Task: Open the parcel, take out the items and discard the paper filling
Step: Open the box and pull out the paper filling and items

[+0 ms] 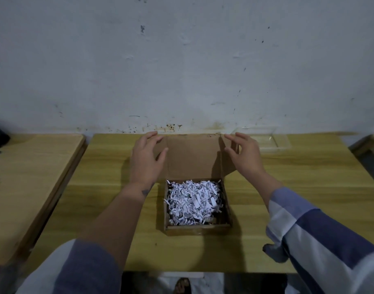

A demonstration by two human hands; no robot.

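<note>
- one parcel point(197, 205), a small cardboard box, sits on the middle table point(287, 209), nearer its front edge than its far edge, roughly centred left to right.
- box is filled to the rim with shredded paper filling point(192, 201); no items show, likely buried underneath.
- lid point(192, 155) stands raised at the back of the box, its side flaps turned forward.
- left hand point(147, 154): fingers spread and relaxed, lying against the lid's left flap; no grip seen.
- right hand point(244, 153): fingers spread, loosely curved at the right flap; whether it touches, cannot tell.
- step in hand, as judged: opening is about done; emptying not begun.
- next move calls for reaching down into the shreds to feel for items.
- one clear plastic tray point(273, 141) at the far right edge, by the wall.
- count: one box, two hands, one tray, three tabletops in view.
</note>
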